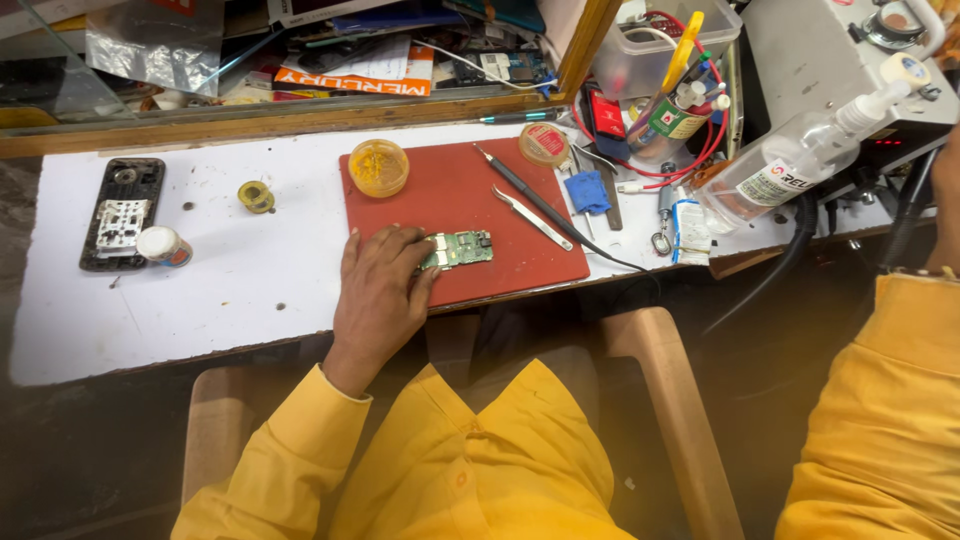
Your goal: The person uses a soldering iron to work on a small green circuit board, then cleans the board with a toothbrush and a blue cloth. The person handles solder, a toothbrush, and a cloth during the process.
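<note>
bench [230, 290]: crowded; clear spray bottle [790, 170] leans at the right and could topple
red mat [500, 215]: overhangs the edge
circuit board [457, 249]: on the mat, may slide off
left hand [380, 285]: fingers pinning the board
right hand: mostly out of frame, cannot tell

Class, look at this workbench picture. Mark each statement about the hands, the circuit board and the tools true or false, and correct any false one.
1. The left hand rests on the small green circuit board. True.
2. The board lies on a blue cloth. False: it lies on the red rectangular mat.
3. The silver metal tweezers lie on the mat, untouched. True.
4. The round open tin of yellow paste stands at the mat's near right corner. False: far left corner.
5. The opened black phone body lies left of the mat. True.
</note>
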